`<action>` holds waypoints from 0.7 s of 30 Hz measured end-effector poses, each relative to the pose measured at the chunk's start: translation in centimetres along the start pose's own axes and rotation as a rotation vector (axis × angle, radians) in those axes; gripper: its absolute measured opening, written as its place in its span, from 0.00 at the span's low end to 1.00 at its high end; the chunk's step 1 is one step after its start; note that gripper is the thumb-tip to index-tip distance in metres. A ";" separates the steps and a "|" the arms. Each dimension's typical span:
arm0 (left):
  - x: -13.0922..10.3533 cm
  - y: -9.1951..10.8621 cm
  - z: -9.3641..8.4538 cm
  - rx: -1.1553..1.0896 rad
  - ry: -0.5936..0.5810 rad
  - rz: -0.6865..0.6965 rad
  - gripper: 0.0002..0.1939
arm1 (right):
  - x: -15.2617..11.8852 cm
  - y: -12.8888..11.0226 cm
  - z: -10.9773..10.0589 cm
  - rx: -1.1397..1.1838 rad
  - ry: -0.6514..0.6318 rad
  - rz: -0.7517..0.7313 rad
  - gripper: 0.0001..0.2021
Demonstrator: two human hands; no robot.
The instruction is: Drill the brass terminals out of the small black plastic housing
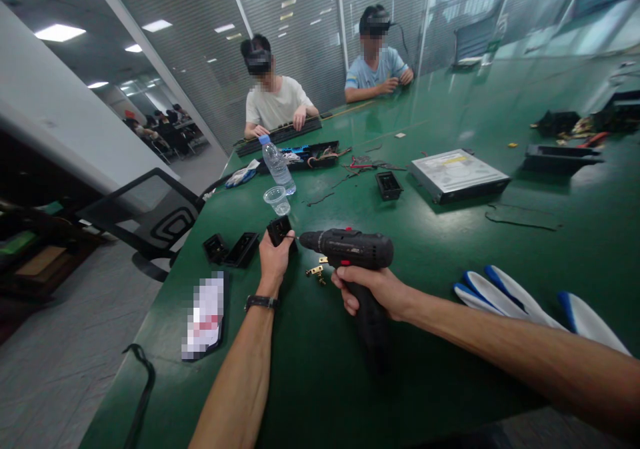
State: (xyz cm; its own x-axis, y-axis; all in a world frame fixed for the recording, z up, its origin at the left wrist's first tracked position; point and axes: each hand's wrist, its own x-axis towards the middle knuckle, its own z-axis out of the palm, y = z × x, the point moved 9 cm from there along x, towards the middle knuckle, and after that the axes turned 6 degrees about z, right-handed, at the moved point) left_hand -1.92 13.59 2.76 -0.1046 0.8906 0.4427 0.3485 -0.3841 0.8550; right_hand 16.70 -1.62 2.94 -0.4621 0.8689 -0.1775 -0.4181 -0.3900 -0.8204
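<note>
My right hand [367,286] is wrapped round the handle of a black cordless drill [357,246], which points left. My left hand [275,259] grips a small black plastic box-shaped part [279,229] by its sides. The drill's bit meets or nearly meets the right side of that part; exact contact is too small to tell. Under the drill's chuck lie several small brass-coloured metal pieces [316,271]. Two more black plastic parts, an open housing [243,249] and a smaller one [215,248], rest on the table left of my left hand.
A water bottle [277,166] and clear plastic cup [277,200] stand ahead. A phone [205,316] lies left, white-and-blue gloves [520,299] right. Beyond are an optical drive [459,174], another black housing [389,186] and loose wires [365,166]. Two people sit across the green table [430,369].
</note>
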 end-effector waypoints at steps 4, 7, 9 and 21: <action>0.0 0.1 0.0 0.014 -0.004 0.010 0.21 | 0.0 -0.1 0.0 -0.003 0.006 -0.001 0.10; 0.0 0.2 0.0 0.016 -0.001 0.009 0.21 | -0.1 -0.1 -0.2 -0.005 0.010 0.007 0.10; 0.0 0.2 -0.1 0.017 0.003 0.005 0.21 | 0.0 0.0 -0.3 -0.005 0.012 0.012 0.10; 0.1 0.2 -0.1 -0.001 0.009 0.004 0.20 | 0.3 0.0 -0.3 -0.044 0.015 0.015 0.11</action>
State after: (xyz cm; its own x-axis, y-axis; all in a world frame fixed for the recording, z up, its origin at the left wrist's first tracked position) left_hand -1.95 13.55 2.99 -0.1119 0.8866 0.4487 0.3479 -0.3880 0.8535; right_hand 16.81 -1.30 2.67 -0.4562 0.8675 -0.1983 -0.3758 -0.3898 -0.8407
